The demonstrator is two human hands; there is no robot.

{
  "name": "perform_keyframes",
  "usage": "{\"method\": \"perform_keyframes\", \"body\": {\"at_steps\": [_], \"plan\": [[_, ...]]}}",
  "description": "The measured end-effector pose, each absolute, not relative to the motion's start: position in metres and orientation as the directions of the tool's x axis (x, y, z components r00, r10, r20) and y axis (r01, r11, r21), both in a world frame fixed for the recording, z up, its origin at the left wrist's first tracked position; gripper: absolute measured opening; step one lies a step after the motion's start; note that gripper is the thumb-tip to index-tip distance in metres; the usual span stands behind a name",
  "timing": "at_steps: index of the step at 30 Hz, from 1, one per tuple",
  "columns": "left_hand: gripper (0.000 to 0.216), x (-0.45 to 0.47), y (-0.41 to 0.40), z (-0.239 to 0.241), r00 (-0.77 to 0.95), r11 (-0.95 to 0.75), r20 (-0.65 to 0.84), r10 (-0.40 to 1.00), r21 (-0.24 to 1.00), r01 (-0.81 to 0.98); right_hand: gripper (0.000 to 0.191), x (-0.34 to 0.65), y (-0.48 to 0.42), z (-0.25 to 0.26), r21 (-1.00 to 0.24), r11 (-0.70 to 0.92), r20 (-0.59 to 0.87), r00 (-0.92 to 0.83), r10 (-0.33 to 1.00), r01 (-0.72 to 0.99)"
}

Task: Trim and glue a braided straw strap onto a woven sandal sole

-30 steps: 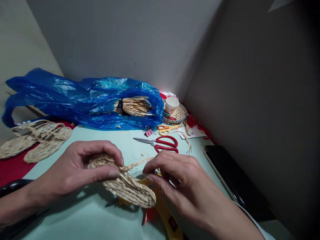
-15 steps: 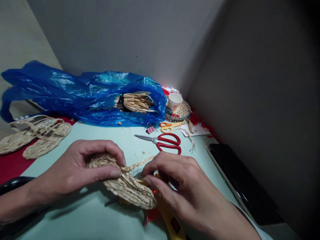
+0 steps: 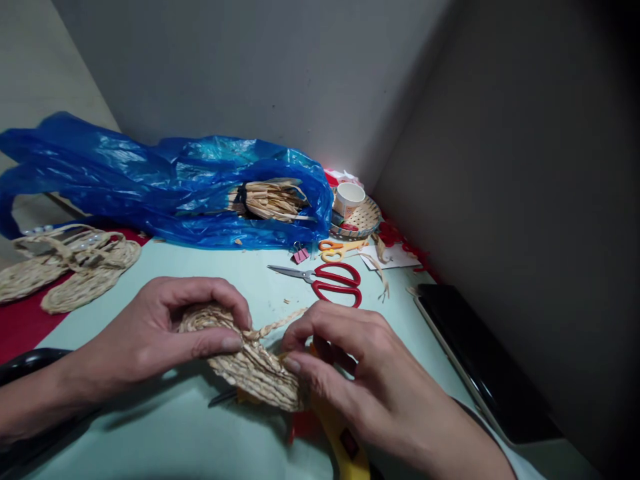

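Note:
My left hand is closed on a woven straw sole, thumb on the near face and fingers curled over the top edge. From the sole's upper edge a thin straw braid runs towards my right hand. That hand's thumb and forefinger are pinched at the sole's right edge; what lies between the fingertips is partly hidden. Behind and below the sole, a yellow tool with a black tip and a red part, resembling a glue gun, is partly covered.
Red-handled scissors, yellow scissors and a pink binder clip lie beyond my hands. A blue plastic bag holds a straw bundle. Finished-looking straw sandals are left; a black flat device is right.
My right fingertips have shifted slightly at the sole's edge, and the sole's right end has tilted and moved a little left. My left hand keeps its hold.

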State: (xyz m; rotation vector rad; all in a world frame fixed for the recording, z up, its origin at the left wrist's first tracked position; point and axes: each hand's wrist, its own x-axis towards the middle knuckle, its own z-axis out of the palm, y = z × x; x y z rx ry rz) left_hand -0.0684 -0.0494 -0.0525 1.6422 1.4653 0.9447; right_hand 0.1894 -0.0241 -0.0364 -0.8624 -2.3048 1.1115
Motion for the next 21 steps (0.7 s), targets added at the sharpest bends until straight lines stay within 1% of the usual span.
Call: {"method": "perform_keyframes", "body": {"at_steps": [2,5,10,13,15,17,18,19,20,21], "plan": [[0.004,-0.069,-0.049,-0.054,0.083,-0.093,0.061,0.995,0.884,0.458,0.012,0.189,-0.024,-0.036,-0.813,0.488,0.134,-0.715,0.686,0.316],[0.005,-0.068,-0.049,-0.055,0.084,-0.096,0.065,0.994,0.892,0.442,0.013,0.188,-0.023,-0.035,-0.823,0.488,0.172,-0.69,0.703,0.291],[0.005,-0.068,-0.049,-0.055,0.086,-0.078,0.044,0.995,0.894,0.442,0.017,0.191,-0.02,-0.033,-0.822,0.487,0.21,-0.64,0.739,0.293],[0.004,-0.067,-0.05,-0.055,0.092,-0.067,0.03,0.995,0.899,0.433,0.024,0.194,-0.017,-0.034,-0.777,0.555,0.306,-0.591,0.746,0.298],[0.004,-0.066,-0.05,-0.055,0.109,-0.076,0.033,0.994,0.905,0.418,0.022,0.195,-0.015,-0.037,-0.726,0.605,0.371,-0.554,0.745,0.327],[0.004,-0.064,-0.051,-0.055,0.128,-0.096,0.048,0.991,0.911,0.401,0.018,0.194,-0.013,-0.041,-0.688,0.629,0.368,-0.573,0.733,0.363],[0.004,-0.063,-0.051,-0.054,0.135,-0.104,0.054,0.989,0.913,0.394,0.022,0.193,-0.012,-0.043,-0.68,0.631,0.341,-0.602,0.722,0.373],[0.003,-0.063,-0.051,-0.054,0.138,-0.106,0.057,0.989,0.916,0.386,0.025,0.193,-0.011,-0.045,-0.679,0.636,0.318,-0.634,0.705,0.366],[0.003,-0.062,-0.052,-0.054,0.138,-0.104,0.055,0.989,0.92,0.379,0.025,0.192,-0.01,-0.046,-0.685,0.64,0.304,-0.662,0.685,0.348],[0.003,-0.062,-0.052,-0.055,0.133,-0.097,0.05,0.99,0.923,0.373,0.021,0.192,-0.01,-0.048,-0.692,0.646,0.305,-0.681,0.666,0.322]]}}
